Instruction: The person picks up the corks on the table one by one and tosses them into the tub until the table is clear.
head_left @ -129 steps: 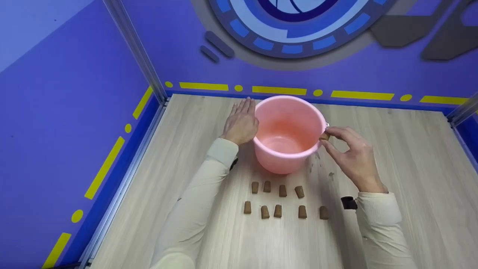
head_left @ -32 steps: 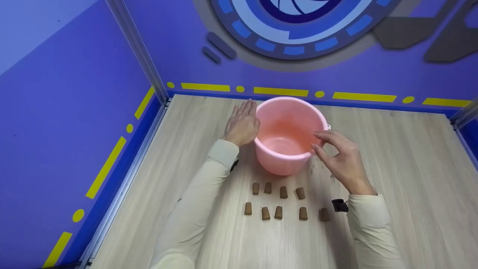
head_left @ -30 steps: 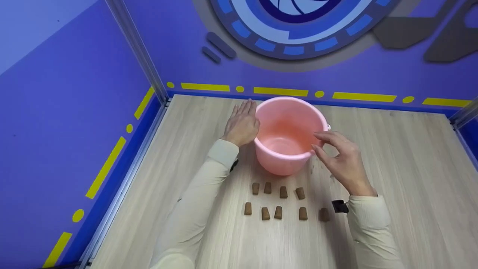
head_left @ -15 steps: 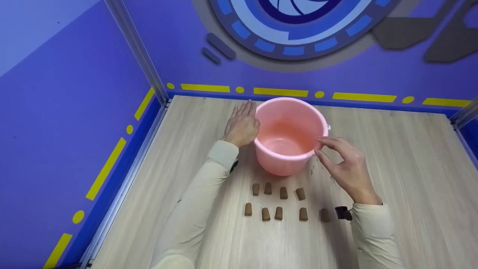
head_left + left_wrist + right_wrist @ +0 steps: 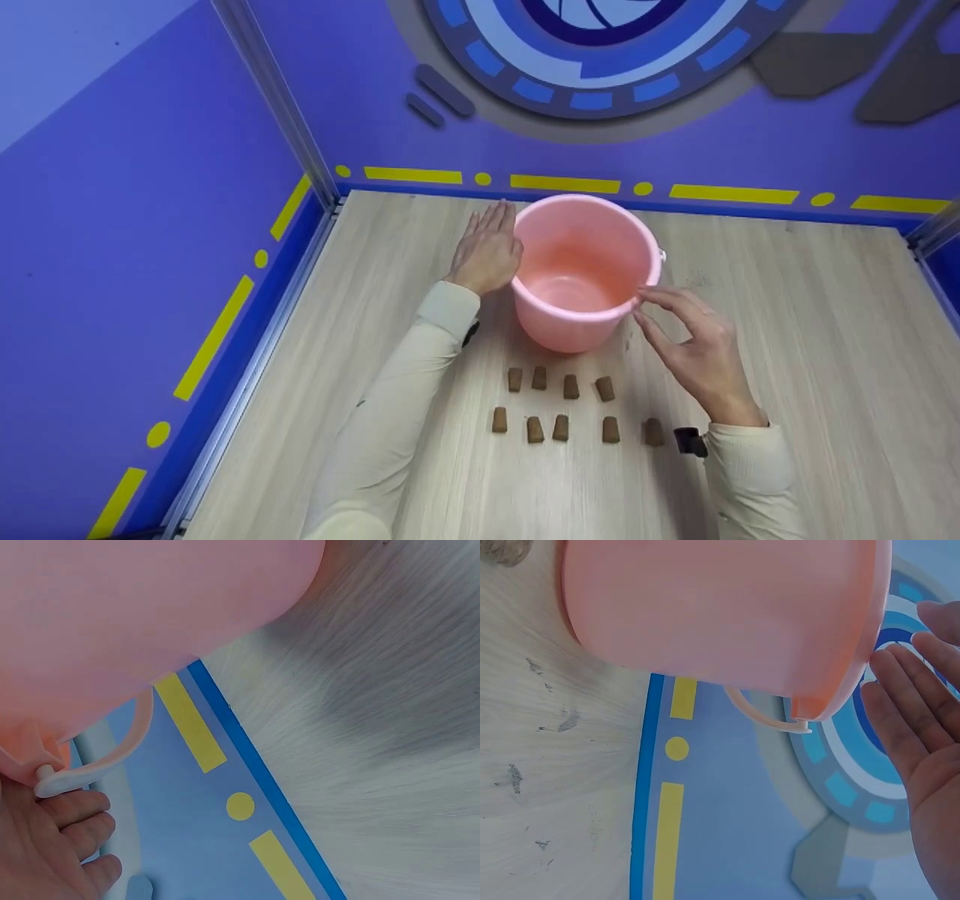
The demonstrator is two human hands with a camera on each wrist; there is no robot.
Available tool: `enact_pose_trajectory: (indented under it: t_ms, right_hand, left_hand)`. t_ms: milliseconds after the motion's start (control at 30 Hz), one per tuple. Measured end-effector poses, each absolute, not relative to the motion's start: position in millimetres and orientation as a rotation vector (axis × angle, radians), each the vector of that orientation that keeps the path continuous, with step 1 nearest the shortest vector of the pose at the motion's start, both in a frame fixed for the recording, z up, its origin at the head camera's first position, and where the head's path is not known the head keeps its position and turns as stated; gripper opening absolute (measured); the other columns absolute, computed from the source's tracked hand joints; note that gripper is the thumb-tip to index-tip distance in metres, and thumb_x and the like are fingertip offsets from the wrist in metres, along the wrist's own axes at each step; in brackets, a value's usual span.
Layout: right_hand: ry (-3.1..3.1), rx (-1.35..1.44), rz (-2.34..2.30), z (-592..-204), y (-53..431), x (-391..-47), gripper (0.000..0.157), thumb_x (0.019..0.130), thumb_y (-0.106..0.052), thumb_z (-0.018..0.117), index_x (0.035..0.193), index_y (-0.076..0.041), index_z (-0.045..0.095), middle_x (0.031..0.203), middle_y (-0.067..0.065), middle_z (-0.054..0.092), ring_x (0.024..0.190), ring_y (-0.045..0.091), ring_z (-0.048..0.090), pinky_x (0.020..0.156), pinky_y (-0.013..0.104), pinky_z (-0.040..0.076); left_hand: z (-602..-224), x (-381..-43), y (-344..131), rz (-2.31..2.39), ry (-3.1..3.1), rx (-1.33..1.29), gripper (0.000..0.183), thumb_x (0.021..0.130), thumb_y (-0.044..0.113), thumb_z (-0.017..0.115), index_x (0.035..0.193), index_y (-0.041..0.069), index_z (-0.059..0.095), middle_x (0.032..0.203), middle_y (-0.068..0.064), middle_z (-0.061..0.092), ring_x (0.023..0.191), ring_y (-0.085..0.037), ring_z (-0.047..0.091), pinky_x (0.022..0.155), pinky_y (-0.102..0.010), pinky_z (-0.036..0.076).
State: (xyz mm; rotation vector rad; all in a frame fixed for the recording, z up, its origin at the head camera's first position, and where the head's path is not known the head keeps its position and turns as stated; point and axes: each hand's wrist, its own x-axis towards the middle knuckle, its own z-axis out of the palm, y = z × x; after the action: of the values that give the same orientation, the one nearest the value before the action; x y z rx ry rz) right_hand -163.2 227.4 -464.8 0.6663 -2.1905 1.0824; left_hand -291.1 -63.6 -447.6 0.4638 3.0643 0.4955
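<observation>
A pink bucket point(image 5: 570, 330) stands upright at the back middle of the table. My left hand point(image 5: 486, 255) rests against its left rim, fingers straight. In the left wrist view, the fingers of that hand point(image 5: 60, 844) lie beside the bucket's handle joint. My right hand point(image 5: 701, 352) is at the right rim, thumb and forefinger apart. In the right wrist view, the right hand point(image 5: 922, 720) shows straight fingers and no object. Several brown corks point(image 5: 571, 387) lie in two rough rows in front of the bucket. Its near inner wall is hidden.
A light wooden table point(image 5: 825, 337) carries everything. A blue back wall point(image 5: 360, 90) rises close behind the bucket, and a side panel point(image 5: 150, 225) bounds the left. The bucket's handle point(image 5: 761, 712) hangs down its far side. Dark marks spot the tabletop at right.
About four seconds ago my right hand pinched a cork at the bucket's right rim; now no cork shows in it. Lately that hand has shifted slightly toward me. The left hand stays put.
</observation>
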Motion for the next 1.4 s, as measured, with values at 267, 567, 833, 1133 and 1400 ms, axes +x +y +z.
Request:
enact_pose_trajectory:
  t_ms: [267, 567, 833, 1133, 1400]
  right_hand:
    - [-2.153, 0.674, 1.111, -468, 225, -157, 0.042, 0.076, 0.015, 0.088, 0.114, -0.001, 0.079, 0.115, 0.012, 0.077, 0.112, 0.021, 0.071, 0.105, 0.019, 0.048]
    - [-2.159, 0.687, 1.129, -473, 227, -151, 0.045, 0.075, 0.017, 0.087, 0.115, -0.001, 0.079, 0.113, 0.010, 0.077, 0.111, 0.015, 0.070, 0.103, 0.018, 0.049]
    - [-2.162, 0.748, 1.097, -480, 234, -148, 0.045, 0.078, 0.014, 0.086, 0.120, 0.000, 0.078, 0.119, 0.010, 0.076, 0.114, 0.021, 0.070, 0.105, 0.020, 0.049]
    - [-2.200, 0.744, 1.159, -493, 234, -145, 0.050, 0.072, 0.017, 0.089, 0.118, 0.000, 0.078, 0.115, 0.011, 0.077, 0.116, 0.011, 0.069, 0.106, 0.020, 0.048]
    - [-2.245, 0.770, 1.191, -511, 236, -146, 0.054, 0.069, 0.017, 0.090, 0.118, -0.001, 0.078, 0.117, 0.011, 0.077, 0.114, 0.019, 0.070, 0.104, 0.015, 0.047]
  left_hand:
    - [-448, -291, -64, 0.494, 3.064, 0.478, 0.062, 0.114, 0.027, 0.039, 0.167, -0.001, 0.022, 0.174, -0.015, 0.022, 0.162, -0.028, 0.017, 0.131, -0.046, 0.007]
    - [-448, -292, -64, 0.472, 3.054, 0.470, 0.063, 0.115, 0.029, 0.037, 0.168, 0.000, 0.020, 0.175, -0.014, 0.020, 0.162, -0.027, 0.015, 0.131, -0.044, 0.004]
    - [-449, -293, -64, 0.475, 3.058, 0.488, 0.062, 0.114, 0.027, 0.037, 0.167, -0.002, 0.023, 0.174, -0.015, 0.022, 0.162, -0.029, 0.017, 0.131, -0.046, 0.008]
    - [-450, -293, -64, 0.467, 3.064, 0.472, 0.061, 0.114, 0.027, 0.036, 0.167, -0.002, 0.024, 0.174, -0.015, 0.023, 0.162, -0.029, 0.017, 0.131, -0.046, 0.006]
    - [-447, -292, -64, 0.492, 3.047, 0.458, 0.062, 0.114, 0.028, 0.036, 0.168, -0.001, 0.021, 0.175, -0.014, 0.020, 0.162, -0.028, 0.015, 0.131, -0.044, 0.004]
